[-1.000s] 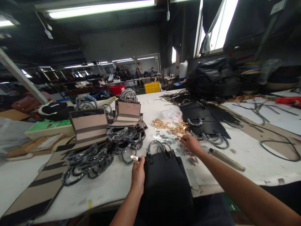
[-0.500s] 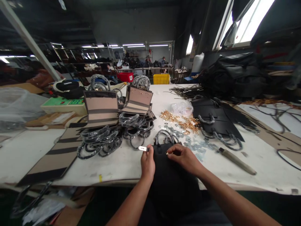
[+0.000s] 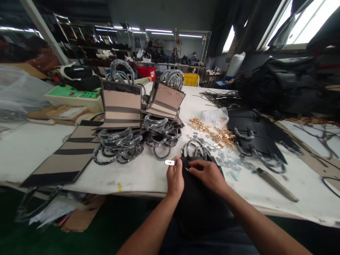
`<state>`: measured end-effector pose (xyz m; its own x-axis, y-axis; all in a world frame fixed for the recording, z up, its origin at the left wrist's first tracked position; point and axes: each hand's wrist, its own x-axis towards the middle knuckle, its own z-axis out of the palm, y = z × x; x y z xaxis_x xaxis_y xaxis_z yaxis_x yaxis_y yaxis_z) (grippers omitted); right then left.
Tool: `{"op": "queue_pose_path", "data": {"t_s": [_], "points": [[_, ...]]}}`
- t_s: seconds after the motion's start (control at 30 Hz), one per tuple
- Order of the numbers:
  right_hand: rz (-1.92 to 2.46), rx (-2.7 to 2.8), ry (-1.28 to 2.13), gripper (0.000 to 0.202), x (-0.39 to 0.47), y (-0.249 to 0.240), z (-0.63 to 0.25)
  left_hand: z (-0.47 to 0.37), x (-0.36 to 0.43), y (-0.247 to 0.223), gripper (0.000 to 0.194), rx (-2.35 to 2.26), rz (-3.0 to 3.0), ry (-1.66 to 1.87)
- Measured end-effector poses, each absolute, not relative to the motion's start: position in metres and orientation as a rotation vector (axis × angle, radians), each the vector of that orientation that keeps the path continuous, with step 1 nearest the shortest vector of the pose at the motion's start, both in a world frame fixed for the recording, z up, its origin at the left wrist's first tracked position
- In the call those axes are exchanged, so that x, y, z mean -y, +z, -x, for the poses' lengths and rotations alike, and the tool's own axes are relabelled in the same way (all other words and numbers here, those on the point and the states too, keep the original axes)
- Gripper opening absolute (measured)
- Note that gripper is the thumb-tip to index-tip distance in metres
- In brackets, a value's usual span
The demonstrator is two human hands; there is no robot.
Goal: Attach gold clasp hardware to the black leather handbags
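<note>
Having left the heap of gold pieces [image 3: 223, 136] where it was a second ago, the right grip [image 3: 209, 173] is now working over the upper front of the black bag [image 3: 198, 202], its thumb and forefinger pinching a small piece [image 3: 187, 169] that is showing only as a pale glint. The left grip [image 3: 175, 179] is clasping the bag's upper left edge, and a shiny metal plate [image 3: 170, 162] is sticking out beyond its thumb, to the left of the bag. The bag itself is sitting at the near edge of the tabletop [image 3: 148, 177], its lower part reaching past that edge toward the person, and its wrapped handles [image 3: 193, 147] are arching up from its top. The gold heap is lying beyond the bag to the right, with thin grey plates [image 3: 228, 161] scattering nearer to it. Striped panels with wrapped handles [image 3: 122, 102] are standing beyond the bag to the left.
</note>
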<state>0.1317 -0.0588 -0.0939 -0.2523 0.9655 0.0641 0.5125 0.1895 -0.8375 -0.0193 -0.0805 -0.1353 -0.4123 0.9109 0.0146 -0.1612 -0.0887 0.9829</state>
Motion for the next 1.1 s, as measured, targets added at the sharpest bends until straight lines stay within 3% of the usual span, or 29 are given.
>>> {"op": "queue_pose_path", "data": {"t_s": [0.47,1.1], "points": [[1.514,2.114,0.482,0.023,0.058,-0.079,-0.105,0.024,0.081,-0.143,0.044,-1.282,-0.976,1.630],[1.530,1.991,0.854,0.016,0.047,-0.080,-0.106,0.024,0.079,-0.149,0.038,-1.429,-1.063,1.642]]}}
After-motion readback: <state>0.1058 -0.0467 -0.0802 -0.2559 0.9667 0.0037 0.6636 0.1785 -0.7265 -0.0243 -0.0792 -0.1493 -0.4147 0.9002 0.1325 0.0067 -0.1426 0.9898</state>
